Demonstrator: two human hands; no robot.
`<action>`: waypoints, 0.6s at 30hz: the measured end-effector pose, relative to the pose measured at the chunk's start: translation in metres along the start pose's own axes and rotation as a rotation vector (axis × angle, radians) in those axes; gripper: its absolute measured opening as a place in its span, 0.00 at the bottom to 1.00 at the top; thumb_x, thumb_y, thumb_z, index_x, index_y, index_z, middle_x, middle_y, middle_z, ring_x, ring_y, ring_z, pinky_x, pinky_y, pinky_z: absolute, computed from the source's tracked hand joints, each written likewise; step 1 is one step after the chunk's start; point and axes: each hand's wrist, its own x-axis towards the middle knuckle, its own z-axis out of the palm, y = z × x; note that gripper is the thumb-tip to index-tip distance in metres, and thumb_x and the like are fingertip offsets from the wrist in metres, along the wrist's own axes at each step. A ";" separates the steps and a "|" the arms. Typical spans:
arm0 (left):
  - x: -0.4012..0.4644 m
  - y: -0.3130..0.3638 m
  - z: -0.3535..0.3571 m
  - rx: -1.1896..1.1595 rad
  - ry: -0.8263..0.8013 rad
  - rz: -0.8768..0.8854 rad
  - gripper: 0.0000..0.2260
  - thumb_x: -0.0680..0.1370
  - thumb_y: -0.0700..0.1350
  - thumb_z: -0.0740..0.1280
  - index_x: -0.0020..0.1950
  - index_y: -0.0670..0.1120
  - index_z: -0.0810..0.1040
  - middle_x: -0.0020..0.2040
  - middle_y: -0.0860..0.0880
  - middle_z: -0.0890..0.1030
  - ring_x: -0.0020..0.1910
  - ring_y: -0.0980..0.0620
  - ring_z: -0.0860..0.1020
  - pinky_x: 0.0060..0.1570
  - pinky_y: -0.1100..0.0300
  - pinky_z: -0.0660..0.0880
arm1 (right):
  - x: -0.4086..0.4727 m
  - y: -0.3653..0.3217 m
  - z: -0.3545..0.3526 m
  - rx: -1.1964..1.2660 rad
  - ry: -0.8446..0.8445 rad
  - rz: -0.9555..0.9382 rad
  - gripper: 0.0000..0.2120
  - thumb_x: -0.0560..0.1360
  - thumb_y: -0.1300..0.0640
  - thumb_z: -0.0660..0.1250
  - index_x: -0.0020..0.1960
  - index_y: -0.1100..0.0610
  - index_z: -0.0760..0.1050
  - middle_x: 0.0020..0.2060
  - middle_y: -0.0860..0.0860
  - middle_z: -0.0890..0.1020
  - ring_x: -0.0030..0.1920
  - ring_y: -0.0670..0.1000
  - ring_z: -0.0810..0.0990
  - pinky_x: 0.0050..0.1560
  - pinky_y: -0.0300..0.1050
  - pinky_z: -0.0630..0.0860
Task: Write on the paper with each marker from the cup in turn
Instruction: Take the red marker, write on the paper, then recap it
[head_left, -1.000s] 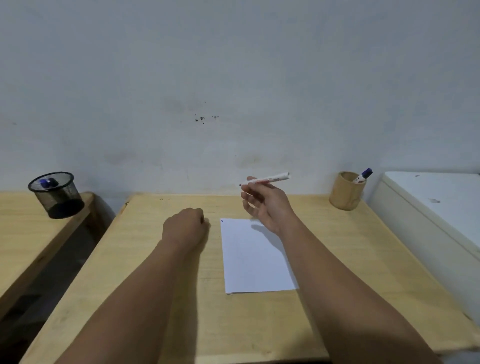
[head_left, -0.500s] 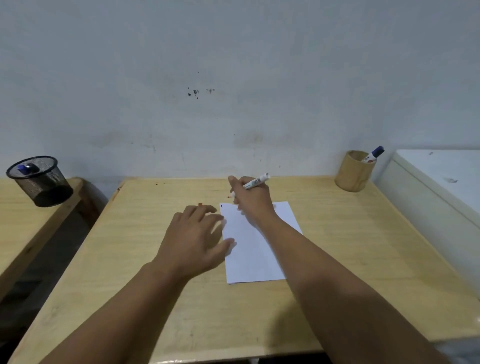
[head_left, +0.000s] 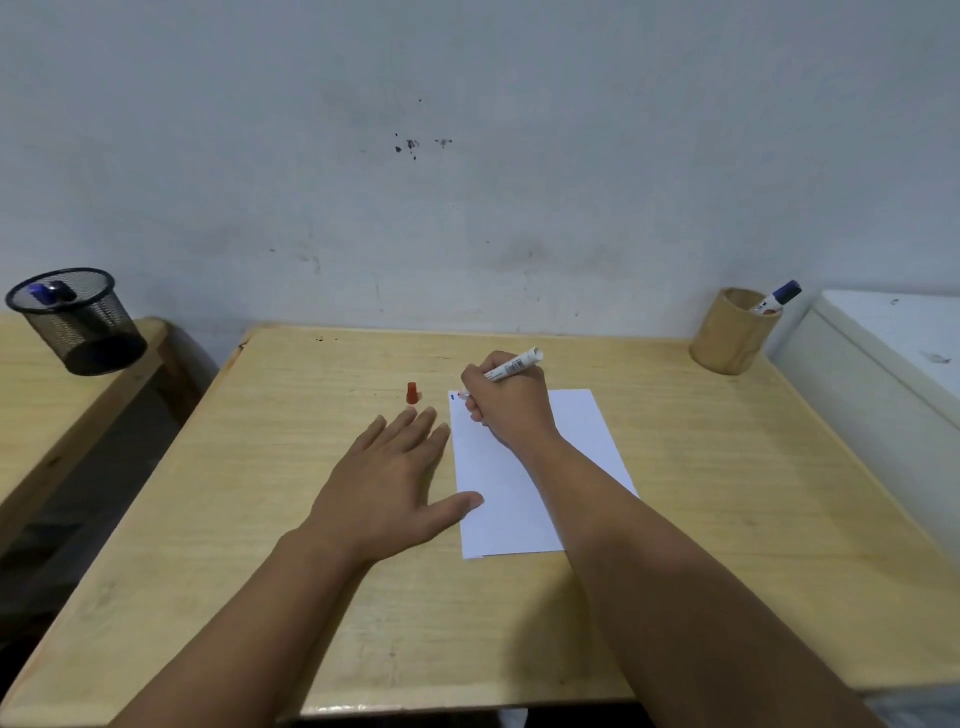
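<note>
A white sheet of paper (head_left: 524, 499) lies on the wooden desk (head_left: 270, 467). My right hand (head_left: 509, 402) grips a white marker (head_left: 511, 366) with its red tip touching the paper's top left corner, beside a small blue mark. The marker's red cap (head_left: 412, 393) stands upright on the desk left of the paper. My left hand (head_left: 387, 483) lies flat with fingers spread, its thumb on the paper's left edge. A wooden cup (head_left: 732, 332) at the back right holds a blue-capped marker (head_left: 777, 299).
A black mesh cup (head_left: 78, 322) with a blue-capped marker inside stands on a second desk to the left, across a dark gap. A white cabinet (head_left: 883, 364) borders the desk on the right. A grey wall runs behind.
My right hand came down from mid-air and set the marker's tip on the paper. My left hand opened from a fist, laid itself flat, and the red cap now stands on the desk.
</note>
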 end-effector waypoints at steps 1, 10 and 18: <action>0.000 0.001 0.000 -0.002 -0.004 -0.004 0.44 0.75 0.77 0.53 0.84 0.52 0.58 0.85 0.51 0.55 0.84 0.53 0.49 0.83 0.49 0.47 | 0.000 0.001 0.000 -0.004 -0.002 -0.003 0.13 0.74 0.56 0.71 0.32 0.53 0.76 0.38 0.64 0.87 0.32 0.53 0.83 0.35 0.45 0.79; 0.000 0.002 -0.004 -0.021 -0.046 -0.010 0.47 0.73 0.79 0.53 0.84 0.53 0.55 0.85 0.53 0.50 0.84 0.55 0.46 0.83 0.49 0.46 | 0.003 0.005 0.000 -0.063 -0.019 -0.024 0.13 0.72 0.51 0.72 0.30 0.49 0.79 0.34 0.56 0.88 0.33 0.53 0.85 0.45 0.60 0.88; -0.002 0.001 -0.008 -0.004 -0.143 0.009 0.59 0.64 0.86 0.53 0.85 0.53 0.46 0.85 0.54 0.42 0.83 0.56 0.38 0.83 0.48 0.42 | 0.002 0.004 0.001 -0.105 -0.028 -0.034 0.12 0.70 0.48 0.72 0.30 0.50 0.79 0.32 0.55 0.87 0.32 0.53 0.85 0.46 0.64 0.87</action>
